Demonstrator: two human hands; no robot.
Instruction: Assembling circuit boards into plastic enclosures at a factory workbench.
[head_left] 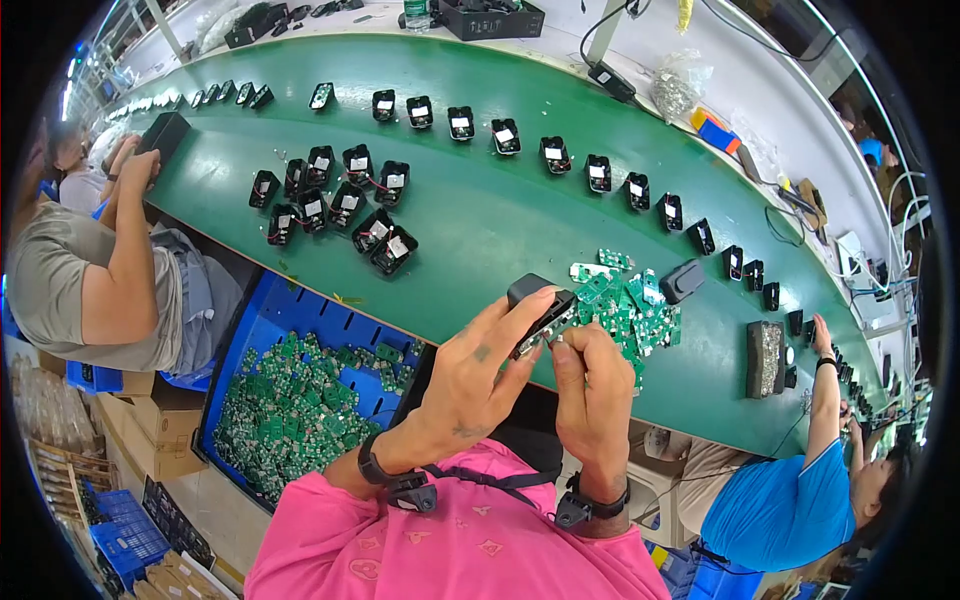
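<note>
My left hand point(472, 368) is closed around a black plastic housing point(528, 288), tilted above the table's near edge. Part of a circuit board shows in its open side. Thumb and forefinger of my right hand point(592, 385) are pinched together at the lower edge of the housing; what they grip, if anything, is too small to make out. Just beyond my right hand lies a loose pile of green circuit boards point(632, 305). One black housing point(683, 281) rests beside that pile. To the left stands a cluster of open black housings point(347, 203) with white labels and red wires inside.
A curved row of similar housings point(460, 123) runs along the green table point(440, 265). Below its near edge, a blue bin point(262, 318) holds many boards. One person point(110, 280) works at left, another in blue point(790, 505) at right, near a dark foam block point(765, 358).
</note>
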